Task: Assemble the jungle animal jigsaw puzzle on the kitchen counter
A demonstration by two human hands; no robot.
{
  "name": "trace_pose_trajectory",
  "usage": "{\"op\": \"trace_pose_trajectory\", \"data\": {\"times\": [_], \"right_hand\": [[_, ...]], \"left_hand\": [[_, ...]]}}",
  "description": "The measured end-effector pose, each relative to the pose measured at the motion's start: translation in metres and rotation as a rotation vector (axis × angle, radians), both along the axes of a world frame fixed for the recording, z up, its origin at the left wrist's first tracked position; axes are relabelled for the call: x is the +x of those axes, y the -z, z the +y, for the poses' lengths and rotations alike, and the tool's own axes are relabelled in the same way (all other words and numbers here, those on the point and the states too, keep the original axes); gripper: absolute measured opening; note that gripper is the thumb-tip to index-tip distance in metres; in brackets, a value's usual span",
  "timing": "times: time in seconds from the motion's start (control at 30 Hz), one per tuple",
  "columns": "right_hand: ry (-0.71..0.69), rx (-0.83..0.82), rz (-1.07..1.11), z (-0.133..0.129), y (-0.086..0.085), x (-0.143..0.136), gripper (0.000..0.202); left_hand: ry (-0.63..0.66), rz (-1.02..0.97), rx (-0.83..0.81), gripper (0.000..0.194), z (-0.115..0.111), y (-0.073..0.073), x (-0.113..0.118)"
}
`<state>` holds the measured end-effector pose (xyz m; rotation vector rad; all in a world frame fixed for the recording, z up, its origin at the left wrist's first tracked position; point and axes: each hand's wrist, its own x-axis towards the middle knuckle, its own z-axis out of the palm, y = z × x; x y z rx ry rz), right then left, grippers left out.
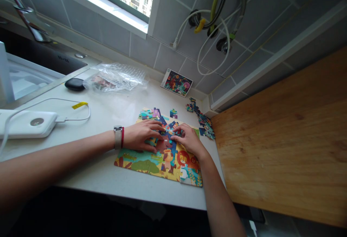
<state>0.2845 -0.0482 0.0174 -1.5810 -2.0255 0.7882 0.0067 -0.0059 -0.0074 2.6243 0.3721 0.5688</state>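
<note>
A colourful animal jigsaw puzzle (151,163) lies on the white counter, with a lion and a dog-like figure visible near its lower right. My left hand (143,134), with a watch and a red band at the wrist, rests over the puzzle's left part, fingers spread. Over the right part, my right hand (187,138) has its thumb and fingers bent towards a blue area in the middle; whether a piece is between them is hidden. One loose piece (174,113) lies just beyond the puzzle. A pile of loose pieces (206,125) is at the right.
A picture card (177,83) leans by the tiled wall. Clear plastic packaging (116,77) and a black oval object (74,84) lie behind on the left. A white power bank (35,123) with a cable sits at the left, near the sink (54,54). A wooden panel (282,132) borders the right.
</note>
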Motion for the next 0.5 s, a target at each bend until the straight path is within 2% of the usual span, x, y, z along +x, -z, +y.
{"op": "trace_pose_trajectory", "data": {"times": [0.17,0.3,0.5], "right_hand": [[0.018,0.015,0.064,0.000,0.000,0.001,0.022],[0.177,0.006,0.250,0.004,0.002,0.009,0.041],[0.390,0.138,0.521,0.018,0.011,0.029,0.068]], "left_hand": [[0.007,-0.042,-0.015,0.044,0.001,-0.001,0.000],[-0.016,-0.104,-0.054,0.030,0.008,-0.008,-0.003],[-0.297,-0.249,-0.097,0.038,0.025,-0.011,-0.011]]}}
